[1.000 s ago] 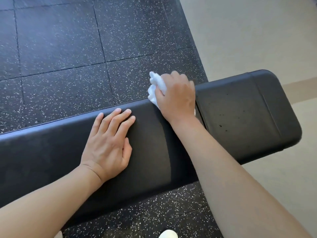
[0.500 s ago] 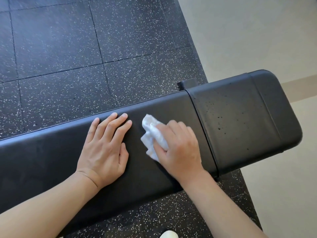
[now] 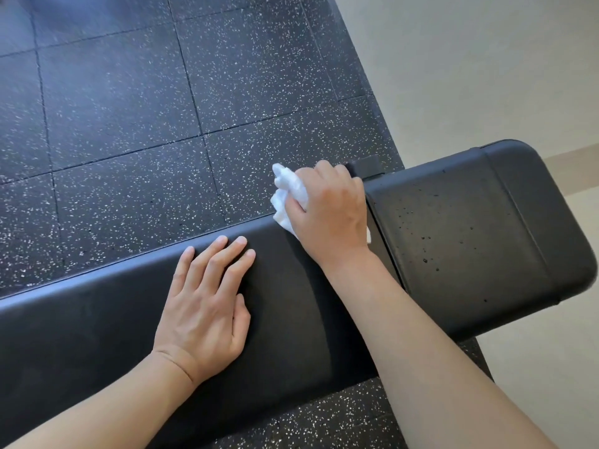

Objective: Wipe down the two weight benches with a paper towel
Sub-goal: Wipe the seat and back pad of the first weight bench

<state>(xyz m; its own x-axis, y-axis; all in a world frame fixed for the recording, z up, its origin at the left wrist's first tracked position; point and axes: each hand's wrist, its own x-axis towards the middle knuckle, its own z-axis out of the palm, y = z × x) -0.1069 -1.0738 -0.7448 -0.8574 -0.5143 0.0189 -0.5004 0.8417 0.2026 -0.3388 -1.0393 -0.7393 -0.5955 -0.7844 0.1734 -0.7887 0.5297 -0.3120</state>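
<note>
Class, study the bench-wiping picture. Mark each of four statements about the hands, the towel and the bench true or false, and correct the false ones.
1. The right hand holds a crumpled paper towel. True.
2. The left hand grips a spray bottle. False: it rests flat on the long pad.
3. Droplets speckle the short pad. True.
4. The towel sits at the bench's near edge. False: it is at the far edge, beside the gap between pads.

The weight bench (image 3: 291, 319) has black padding that looks like matt vinyl, smooth with a faint sheen along its far edge; small droplets speckle its right-hand pad. The paper towel (image 3: 288, 196) is white, crumpled and soft. The rubber floor tiles (image 3: 129, 108) are black, white-flecked and grainy.
</note>
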